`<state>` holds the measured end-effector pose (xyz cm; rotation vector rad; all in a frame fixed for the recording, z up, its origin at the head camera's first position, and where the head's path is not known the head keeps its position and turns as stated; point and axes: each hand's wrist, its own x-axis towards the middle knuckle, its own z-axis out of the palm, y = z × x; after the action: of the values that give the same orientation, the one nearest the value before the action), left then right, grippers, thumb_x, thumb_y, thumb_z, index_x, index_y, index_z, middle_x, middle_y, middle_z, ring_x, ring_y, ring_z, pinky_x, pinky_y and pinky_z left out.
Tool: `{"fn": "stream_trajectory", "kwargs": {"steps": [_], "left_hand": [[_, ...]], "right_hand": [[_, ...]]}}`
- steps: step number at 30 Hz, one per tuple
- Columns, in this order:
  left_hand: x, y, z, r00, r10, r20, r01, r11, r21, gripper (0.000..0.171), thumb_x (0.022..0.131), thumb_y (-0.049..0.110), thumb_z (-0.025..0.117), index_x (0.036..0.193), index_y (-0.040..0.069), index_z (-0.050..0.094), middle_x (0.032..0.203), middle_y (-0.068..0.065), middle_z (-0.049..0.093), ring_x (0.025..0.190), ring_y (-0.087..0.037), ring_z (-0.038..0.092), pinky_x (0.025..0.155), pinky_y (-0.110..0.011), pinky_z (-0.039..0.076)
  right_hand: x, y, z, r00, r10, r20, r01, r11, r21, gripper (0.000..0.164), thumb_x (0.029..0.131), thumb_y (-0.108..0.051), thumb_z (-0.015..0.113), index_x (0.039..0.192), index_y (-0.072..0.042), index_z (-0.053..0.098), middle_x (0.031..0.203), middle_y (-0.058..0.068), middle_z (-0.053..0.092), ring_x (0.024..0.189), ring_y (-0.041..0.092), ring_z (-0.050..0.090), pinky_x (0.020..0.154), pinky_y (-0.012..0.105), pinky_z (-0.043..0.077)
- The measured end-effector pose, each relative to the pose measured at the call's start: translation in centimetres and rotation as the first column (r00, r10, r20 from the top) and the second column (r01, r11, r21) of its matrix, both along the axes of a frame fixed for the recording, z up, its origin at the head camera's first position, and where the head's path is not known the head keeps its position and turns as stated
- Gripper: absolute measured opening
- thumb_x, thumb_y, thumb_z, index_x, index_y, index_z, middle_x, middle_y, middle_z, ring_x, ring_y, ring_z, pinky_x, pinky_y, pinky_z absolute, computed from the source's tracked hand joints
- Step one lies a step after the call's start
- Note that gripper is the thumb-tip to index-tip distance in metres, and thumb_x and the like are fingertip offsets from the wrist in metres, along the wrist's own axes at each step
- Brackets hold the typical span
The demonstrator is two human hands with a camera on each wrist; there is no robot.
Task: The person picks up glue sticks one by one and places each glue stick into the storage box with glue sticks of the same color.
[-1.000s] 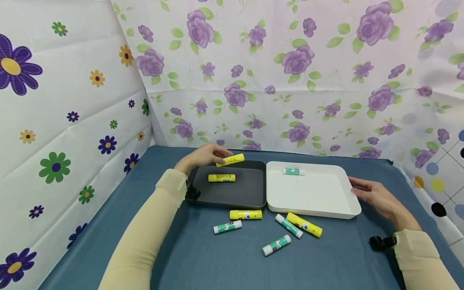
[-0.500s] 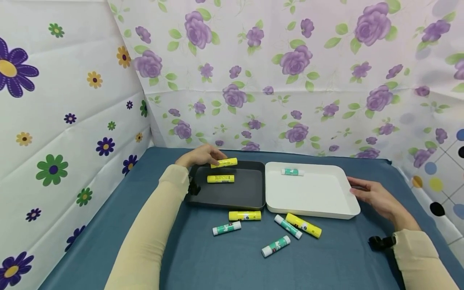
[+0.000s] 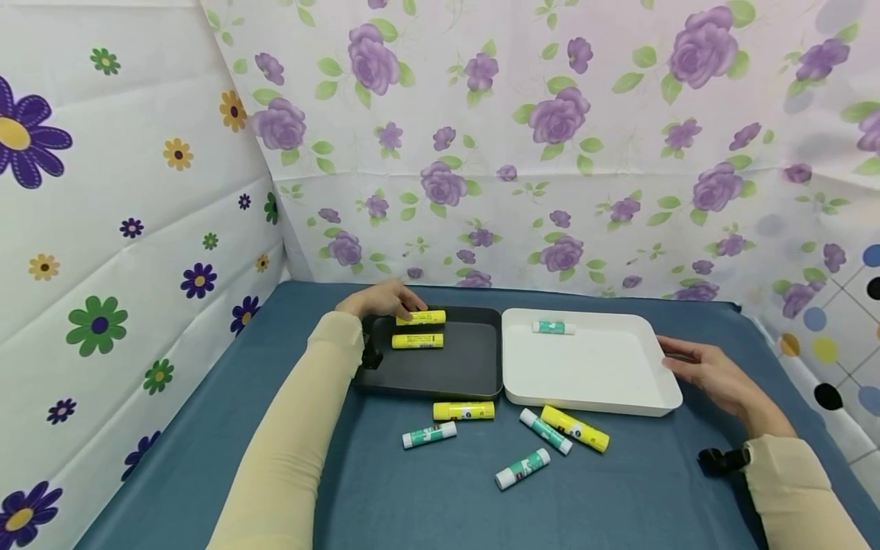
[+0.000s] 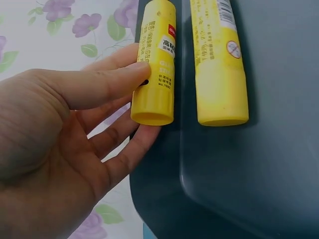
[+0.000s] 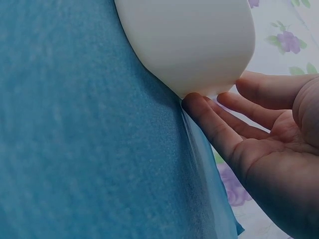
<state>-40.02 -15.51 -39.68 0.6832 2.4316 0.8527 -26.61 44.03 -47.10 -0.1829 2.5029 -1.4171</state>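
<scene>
My left hand pinches a yellow glue stick between thumb and fingers, over the far side of the dark grey tray. A second yellow glue stick lies in that tray, parallel and just nearer. In the left wrist view the held stick overlaps the tray's rim, its label facing up. My right hand touches the right end of the white tray with extended fingertips and thumb, as the right wrist view shows. One green-and-white glue stick lies in the white tray near its back.
In front of the trays, on the blue cloth, lie two yellow glue sticks, one lengthwise and another slanted. Green-and-white sticks lie around them, including a left one and a front one. Flowered cloth hangs behind.
My left hand has lowered the yellow glue stick and shifted it slightly left, toward the one lying in the dark tray. The right hand stays at the white tray.
</scene>
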Motion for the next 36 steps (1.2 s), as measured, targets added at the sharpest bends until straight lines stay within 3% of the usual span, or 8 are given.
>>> {"fn": "stream_trajectory", "kwargs": {"steps": [5, 10, 13, 20, 36], "left_hand": [[0.1, 0.0, -0.4, 0.999, 0.022, 0.028, -0.021, 1.0, -0.01, 0.037, 0.101, -0.003, 0.063, 0.138, -0.002, 0.066, 0.138, -0.022, 0.062, 0.127, -0.036, 0.058, 0.103, -0.044, 0.053], [0.3, -0.1, -0.8, 0.999, 0.022, 0.036, -0.021, 1.0, -0.021, 0.037, 0.101, -0.003, 0.062, 0.138, -0.002, 0.066, 0.138, -0.021, 0.063, 0.126, -0.035, 0.059, 0.103, -0.045, 0.053], [0.3, -0.1, -1.1, 0.999, 0.031, 0.032, -0.03, 0.999, -0.032, 0.037, 0.101, -0.003, 0.063, 0.137, -0.001, 0.067, 0.134, -0.019, 0.064, 0.123, -0.033, 0.06, 0.103, -0.044, 0.053], [0.4, -0.2, -1.8, 1.0, 0.028, -0.014, -0.028, 0.998, -0.06, 0.037, 0.1, -0.004, 0.064, 0.137, 0.001, 0.068, 0.132, -0.018, 0.064, 0.12, -0.031, 0.061, 0.1, -0.043, 0.054], [0.5, -0.2, -1.6, 1.0, 0.025, -0.002, -0.025, 0.999, -0.047, 0.038, 0.099, -0.005, 0.065, 0.138, -0.001, 0.066, 0.132, -0.019, 0.065, 0.123, -0.033, 0.061, 0.099, -0.04, 0.056]], "right_hand": [[-0.1, 0.1, 0.0, 1.0, 0.0, -0.001, 0.0, 1.0, 0.014, 0.078, 0.108, -0.041, 0.057, 0.165, -0.001, 0.022, 0.166, 0.03, 0.024, 0.148, 0.051, 0.028, 0.095, 0.023, 0.052], [-0.1, 0.1, 0.0, 1.0, -0.001, 0.003, 0.001, 1.0, 0.006, 0.078, 0.108, -0.04, 0.057, 0.165, 0.0, 0.021, 0.166, 0.031, 0.023, 0.149, 0.052, 0.027, 0.092, 0.017, 0.05], [0.0, 0.0, 0.0, 1.0, -0.003, 0.009, 0.003, 1.0, 0.004, 0.078, 0.108, -0.04, 0.057, 0.165, 0.0, 0.021, 0.166, 0.031, 0.022, 0.149, 0.052, 0.026, 0.093, 0.019, 0.051], [0.0, 0.0, 0.1, 1.0, -0.002, 0.008, 0.002, 1.0, 0.001, 0.078, 0.109, -0.04, 0.056, 0.165, 0.001, 0.021, 0.166, 0.031, 0.022, 0.149, 0.052, 0.026, 0.09, 0.015, 0.049], [0.0, -0.1, 0.0, 1.0, 0.003, 0.009, -0.003, 1.0, -0.004, 0.079, 0.108, -0.04, 0.057, 0.165, 0.001, 0.019, 0.166, 0.032, 0.021, 0.148, 0.054, 0.024, 0.085, 0.01, 0.046]]}}
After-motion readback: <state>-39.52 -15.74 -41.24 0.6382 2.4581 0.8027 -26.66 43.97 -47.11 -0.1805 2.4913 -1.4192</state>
